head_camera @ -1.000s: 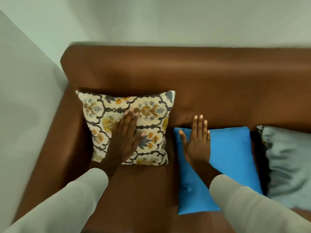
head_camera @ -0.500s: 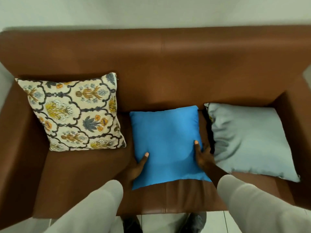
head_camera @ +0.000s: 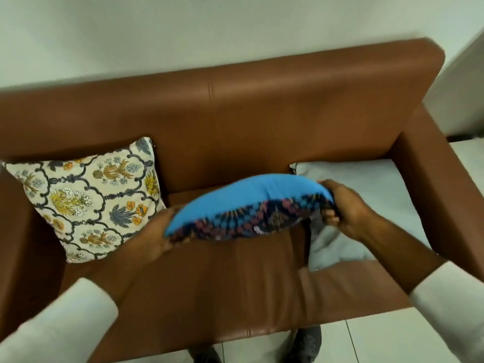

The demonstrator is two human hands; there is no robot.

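Two hands hold the blue cushion (head_camera: pixel 248 193) clear of the sofa (head_camera: pixel 235 284) seat.
The left hand (head_camera: pixel 154 238) and right hand (head_camera: pixel 345 208) each have their grip curled round one end; forearms reach forward, and the cushion is tilted so its patterned underside shows. A floral cushion (head_camera: pixel 89 197) lies left, a grey cushion (head_camera: pixel 366 184) right, a pale wall (head_camera: pixel 209 30) behind.

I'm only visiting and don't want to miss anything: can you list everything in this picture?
sofa: one, brown leather, against the wall
floral cushion: one, cream with yellow and grey flowers, sofa's left end
blue cushion: one, blue with dark patterned underside, held above the seat
grey cushion: one, pale grey, sofa's right end
wall: one, white, behind the sofa
floor tiles: several, white, before the sofa
shoes: two, dark grey, bottom edge
sleeves: two, white, lower corners
left hand: one, grips blue cushion's left end
right hand: one, grips its right end
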